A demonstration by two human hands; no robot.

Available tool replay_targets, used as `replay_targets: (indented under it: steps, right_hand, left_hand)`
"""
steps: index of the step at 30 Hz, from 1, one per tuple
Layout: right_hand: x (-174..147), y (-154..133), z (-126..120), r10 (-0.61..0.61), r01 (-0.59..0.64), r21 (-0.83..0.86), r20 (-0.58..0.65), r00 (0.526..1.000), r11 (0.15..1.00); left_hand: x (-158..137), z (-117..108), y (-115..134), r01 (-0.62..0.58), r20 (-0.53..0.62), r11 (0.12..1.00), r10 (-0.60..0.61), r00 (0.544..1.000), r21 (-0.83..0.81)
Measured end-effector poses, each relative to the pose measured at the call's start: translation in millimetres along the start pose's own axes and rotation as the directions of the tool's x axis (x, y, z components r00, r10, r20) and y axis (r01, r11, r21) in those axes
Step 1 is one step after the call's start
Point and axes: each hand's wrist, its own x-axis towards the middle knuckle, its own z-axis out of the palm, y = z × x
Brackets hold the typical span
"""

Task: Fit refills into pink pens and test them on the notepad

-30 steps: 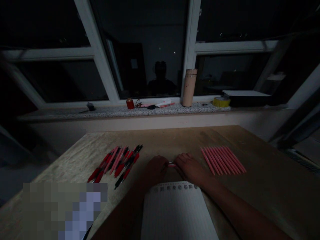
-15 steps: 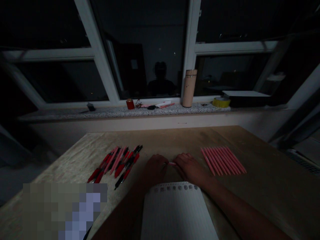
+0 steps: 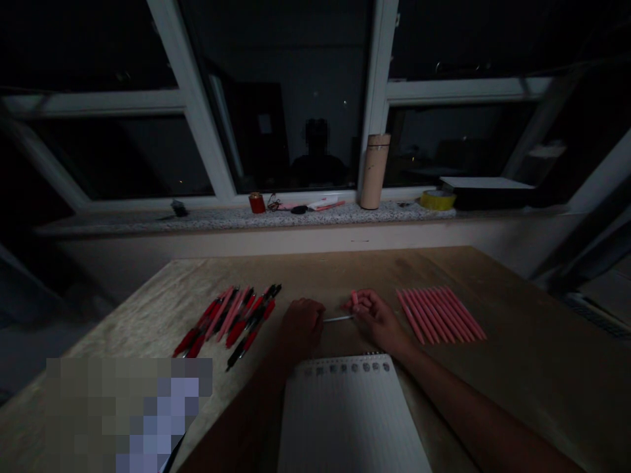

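My left hand (image 3: 303, 323) is closed around one end of a thin white rod (image 3: 338, 319) that looks like a pen refill. The rod's other end reaches the fingers of my right hand (image 3: 378, 316); whether they grip it too I cannot tell. Between that hand's thumb and fingers stands a short pink piece, like a pen cap (image 3: 354, 297). Right of my hands lies a neat row of pink pens (image 3: 440, 316). To the left is a looser group of red, black and pink pens (image 3: 231, 322). Below both hands rests a lined spiral notepad (image 3: 348, 417).
A stone windowsill (image 3: 221, 219) runs behind the table (image 3: 320, 263). On it stand a tan flask (image 3: 375, 172), a yellow tape roll (image 3: 437, 200), a small red container (image 3: 257, 203) and a dark box (image 3: 493, 196). A blurred patch covers the lower left.
My right hand has turned and lifted its fingers, showing the pink piece upright. My hands are slightly further apart, and more of the white rod shows between them.
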Motion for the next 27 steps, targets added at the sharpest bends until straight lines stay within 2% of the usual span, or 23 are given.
replay_targets:
  steps: [6,12,20,27]
  right_hand:
    - [1,2,-1,0.007,-0.005,0.060,-0.038,0.999,0.998]
    - [2,4,-3,0.000,0.002,0.041,-0.053,0.999,0.999]
    - [1,2,-1,-0.057,0.062,0.082,-0.063,0.996,0.995]
    - [1,9,-1,-0.041,0.052,0.133,-0.081,0.996,0.990]
  left_hand:
    - [1,0,-1,-0.043,0.060,0.998,0.041,0.997,0.036]
    - [-1,3,-3,-0.064,0.146,0.992,0.048,0.988,0.107]
    - [-1,8,-5,-0.073,0.162,0.991,0.053,0.985,0.116]
    - [1,9,-2,-0.074,0.157,0.985,0.049,0.986,0.158]
